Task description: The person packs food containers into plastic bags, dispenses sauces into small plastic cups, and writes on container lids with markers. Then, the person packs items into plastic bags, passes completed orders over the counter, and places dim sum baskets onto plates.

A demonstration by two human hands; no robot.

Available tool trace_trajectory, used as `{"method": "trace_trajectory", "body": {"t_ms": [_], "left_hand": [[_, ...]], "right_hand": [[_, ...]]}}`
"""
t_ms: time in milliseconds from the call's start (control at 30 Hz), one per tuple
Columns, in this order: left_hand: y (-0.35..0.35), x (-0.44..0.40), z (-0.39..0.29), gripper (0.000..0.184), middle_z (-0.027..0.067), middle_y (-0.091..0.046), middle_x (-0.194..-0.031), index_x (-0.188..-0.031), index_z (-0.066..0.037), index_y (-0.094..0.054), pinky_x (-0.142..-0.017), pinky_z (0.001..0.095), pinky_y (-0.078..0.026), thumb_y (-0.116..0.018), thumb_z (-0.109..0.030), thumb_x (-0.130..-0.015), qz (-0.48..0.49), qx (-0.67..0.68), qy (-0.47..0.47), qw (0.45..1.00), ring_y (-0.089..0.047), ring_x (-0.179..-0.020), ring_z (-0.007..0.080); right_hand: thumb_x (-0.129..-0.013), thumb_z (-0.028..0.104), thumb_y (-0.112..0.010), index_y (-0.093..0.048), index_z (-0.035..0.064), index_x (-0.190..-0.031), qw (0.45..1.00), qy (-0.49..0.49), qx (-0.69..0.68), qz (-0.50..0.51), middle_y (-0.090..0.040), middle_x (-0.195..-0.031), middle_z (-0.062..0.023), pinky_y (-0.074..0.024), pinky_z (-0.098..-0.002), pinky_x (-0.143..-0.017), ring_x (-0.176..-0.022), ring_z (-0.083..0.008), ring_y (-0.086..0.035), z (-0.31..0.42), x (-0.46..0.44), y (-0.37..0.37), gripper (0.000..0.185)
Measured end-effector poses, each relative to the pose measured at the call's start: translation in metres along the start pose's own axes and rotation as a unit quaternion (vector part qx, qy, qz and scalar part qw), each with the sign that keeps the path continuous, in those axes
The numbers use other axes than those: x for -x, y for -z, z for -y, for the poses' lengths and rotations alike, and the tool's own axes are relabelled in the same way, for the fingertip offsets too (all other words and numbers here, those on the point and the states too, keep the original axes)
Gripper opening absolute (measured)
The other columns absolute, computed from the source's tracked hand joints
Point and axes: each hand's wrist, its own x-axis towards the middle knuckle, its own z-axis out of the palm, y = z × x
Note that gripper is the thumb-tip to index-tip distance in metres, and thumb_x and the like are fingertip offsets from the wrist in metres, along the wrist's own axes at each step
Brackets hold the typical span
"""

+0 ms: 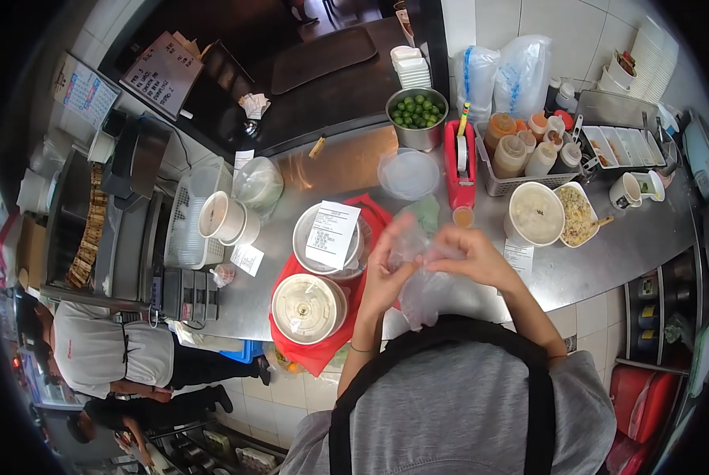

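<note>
Both my hands pinch a thin clear plastic bag (420,299) above the counter's front edge. My left hand (388,267) has its thumb and fingers on the bag's left side, and my right hand (472,257) grips it from the right. The fingertips almost meet in the middle. To the left, two lidded takeaway bowls (303,307) rest on a red plastic bag (323,356), and a printed receipt (332,235) lies on the farther one. A small sauce cup (463,217) and a red tape dispenser (452,174) are just beyond my right hand.
A pot of green limes (416,115) stands at the back. On the right are a basket of sauce bottles (526,150), a white tub (535,214) and a container of chopped food (578,212). Stacked tubs (226,219) sit at left. Two people (109,348) stand at far left.
</note>
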Motion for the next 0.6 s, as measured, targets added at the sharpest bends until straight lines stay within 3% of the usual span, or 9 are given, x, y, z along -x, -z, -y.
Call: {"method": "trace_trajectory", "body": {"t_ms": [67, 100, 167, 267, 367, 467, 533, 567, 600], "left_hand": [[0.026, 0.006, 0.019, 0.026, 0.0037, -0.051, -0.102, -0.100, 0.000, -0.059, -0.082, 0.0247, -0.040, -0.066, -0.002, -0.075, 0.109, -0.112, 0.036, 0.987, -0.049, -0.095, 0.0115], [0.025, 0.008, 0.022, 0.020, 0.0033, -0.051, -0.100, -0.094, 0.000, -0.060, -0.081, 0.0243, -0.039, -0.066, -0.004, -0.076, 0.091, -0.080, 0.026, 0.992, -0.049, -0.093, 0.0110], [0.017, 0.011, 0.013, 0.012, 0.0026, -0.051, -0.095, -0.083, 0.001, -0.063, -0.078, 0.0235, -0.039, -0.066, -0.008, -0.078, 0.055, -0.017, 0.005, 0.998, -0.049, -0.087, 0.0100], [0.007, 0.007, 0.008, 0.018, 0.0005, -0.054, -0.088, -0.087, 0.000, -0.063, -0.074, 0.0222, -0.041, -0.065, -0.017, -0.081, -0.025, 0.193, 0.069, 0.979, -0.052, -0.081, 0.0091], [0.013, 0.014, 0.012, 0.024, 0.0001, -0.058, -0.085, -0.094, -0.001, -0.062, -0.067, 0.0215, -0.044, -0.061, -0.023, -0.084, -0.011, 0.303, 0.250, 0.920, -0.054, -0.074, 0.0079], [0.022, 0.028, 0.041, 0.031, 0.0035, -0.062, -0.088, -0.103, 0.000, -0.058, -0.065, 0.0226, -0.048, -0.060, -0.026, -0.085, 0.233, 0.304, 0.210, 0.899, -0.058, -0.074, 0.0081], [0.037, 0.033, 0.058, 0.046, 0.0107, -0.061, -0.099, -0.110, 0.003, -0.053, -0.076, 0.0299, -0.050, -0.061, -0.034, -0.083, 0.284, 0.348, 0.138, 0.883, -0.060, -0.088, 0.0162], [0.037, 0.036, 0.055, 0.047, 0.0118, -0.060, -0.102, -0.111, 0.004, -0.053, -0.079, 0.0326, -0.049, -0.059, -0.034, -0.084, 0.231, 0.395, 0.128, 0.880, -0.059, -0.090, 0.0184], [0.035, 0.040, 0.052, 0.047, 0.0130, -0.059, -0.104, -0.112, 0.005, -0.052, -0.082, 0.0353, -0.049, -0.058, -0.034, -0.085, 0.177, 0.443, 0.123, 0.870, -0.059, -0.093, 0.0206]], "right_hand": [[-0.082, 0.011, -0.063, -0.050, 0.0035, -0.105, 0.987, -0.042, 0.043, 0.152, -0.052, -0.075, 0.0010, -0.0439, -0.0224, -0.069, -0.075, -0.0099, -0.053, -0.005, 0.004, 0.021, 0.028], [-0.082, 0.013, -0.063, -0.052, 0.0034, -0.102, 0.986, -0.076, -0.092, 0.120, -0.053, -0.074, 0.0006, -0.0436, -0.0221, -0.069, -0.073, -0.0091, -0.053, -0.004, 0.004, 0.020, 0.025], [-0.084, 0.017, -0.062, -0.055, 0.0033, -0.097, 0.923, -0.140, -0.354, 0.049, -0.054, -0.073, -0.0003, -0.0430, -0.0214, -0.067, -0.069, -0.0076, -0.053, -0.001, 0.006, 0.016, 0.021], [-0.087, 0.022, -0.058, -0.057, 0.0028, -0.087, 0.914, -0.209, -0.159, 0.308, -0.059, -0.080, -0.0036, -0.0451, -0.0238, -0.064, -0.067, -0.0082, -0.055, 0.003, 0.012, 0.018, 0.019], [-0.087, 0.025, -0.057, -0.060, 0.0014, -0.091, 0.918, -0.126, -0.102, 0.362, -0.060, -0.072, -0.0065, -0.0465, -0.0245, -0.056, -0.062, -0.0117, -0.058, -0.003, 0.015, 0.020, 0.024], [-0.086, 0.024, -0.060, -0.060, 0.0016, -0.092, 0.883, -0.174, -0.419, 0.121, -0.062, -0.081, -0.0063, -0.0457, -0.0251, -0.055, -0.066, -0.0107, -0.057, -0.017, 0.022, 0.012, 0.023], [-0.085, 0.023, -0.062, -0.061, 0.0011, -0.094, 0.839, -0.269, -0.470, 0.042, -0.062, -0.082, -0.0057, -0.0455, -0.0241, -0.056, -0.067, -0.0106, -0.057, -0.011, 0.032, 0.004, 0.024], [-0.084, 0.023, -0.063, -0.061, 0.0008, -0.094, 0.821, -0.333, -0.463, 0.023, -0.062, -0.081, -0.0053, -0.0455, -0.0234, -0.058, -0.068, -0.0107, -0.057, -0.007, 0.035, 0.001, 0.025], [-0.083, 0.023, -0.063, -0.061, 0.0002, -0.094, 0.829, -0.275, -0.471, 0.125, -0.062, -0.081, -0.0048, -0.0453, -0.0228, -0.059, -0.068, -0.0105, -0.057, -0.013, 0.037, -0.003, 0.025]]}}
